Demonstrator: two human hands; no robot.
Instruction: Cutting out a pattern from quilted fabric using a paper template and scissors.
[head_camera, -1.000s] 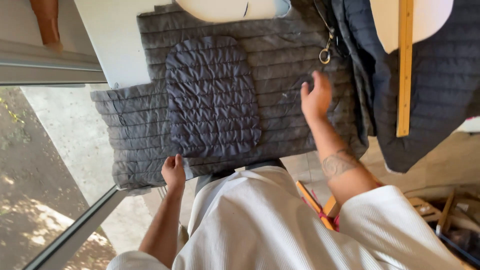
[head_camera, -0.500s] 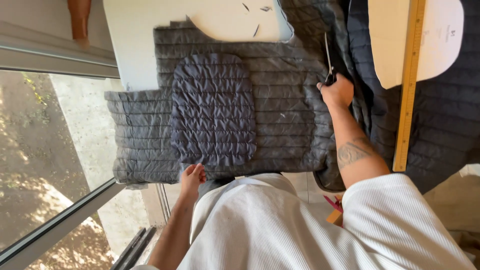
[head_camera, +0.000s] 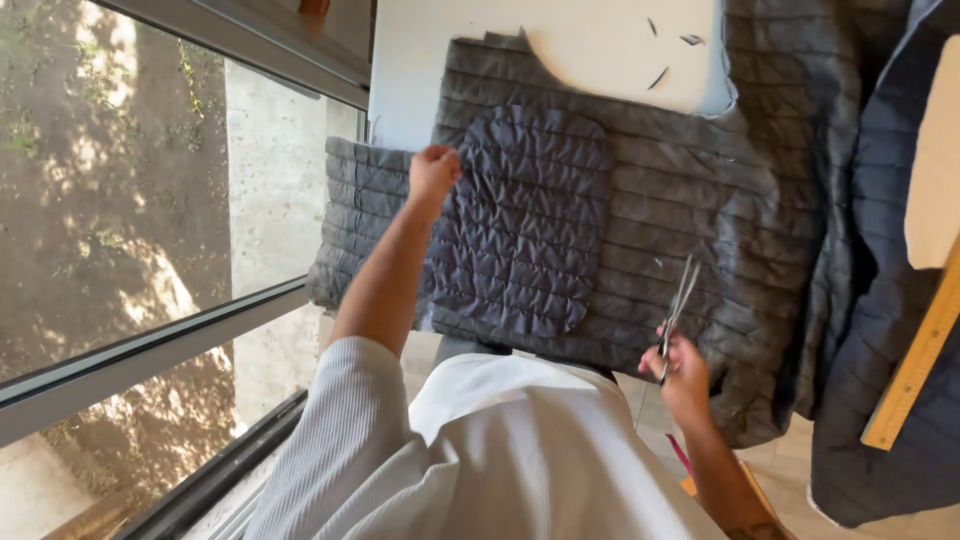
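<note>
1. Left hand (head_camera: 432, 172) sits closed in a loose fist on the left edge of the dark quilted patch (head_camera: 522, 215), seemingly pinching it there, middle of the frame.
2. Right hand (head_camera: 684, 372) is wrapped around the handles of the scissors (head_camera: 680, 300), lower right of centre. Blades point up over the grey quilted panel (head_camera: 690, 200); can't tell if they touch it.
3. No real containers anywhere. Closest thing is the patch, which lies flat on top of the panel like a pocket piece.
4. Panel is spread on a white table (head_camera: 420, 60), with its left end hanging off the edge.
5. Cream paper pattern (head_camera: 620, 50) covers the panel's top edge, with a few dark scraps on it.
6. Far right: a darker quilted fabric (head_camera: 880, 330) piled up, with a wooden ruler (head_camera: 920, 360) lying diagonally across it.
7. Window frame (head_camera: 150, 350) runs along the left.
</note>
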